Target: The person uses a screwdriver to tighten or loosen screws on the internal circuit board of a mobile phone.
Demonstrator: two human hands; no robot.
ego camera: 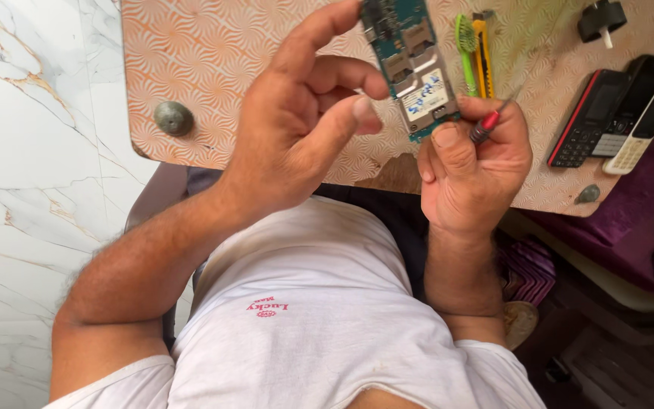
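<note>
A teal phone circuit board (410, 60) with a white sticker is held upright over the table edge. My left hand (297, 129) steadies it: the index finger reaches its top left corner and the middle fingertip presses its left edge. My right hand (467, 170) is closed just below the board. Its thumb sits at the board's lower end, and its fingers pinch a small red-handled screwdriver (487, 123) with the tip pointing up and right.
The orange patterned table (191, 60) carries a green toothbrush (465, 42), a yellow utility knife (481, 57), two black phones (599, 113), a white phone (645, 129) and a black part (601, 19). A grey knob (173, 117) sits at its left. Marble floor lies left, purple cloth right.
</note>
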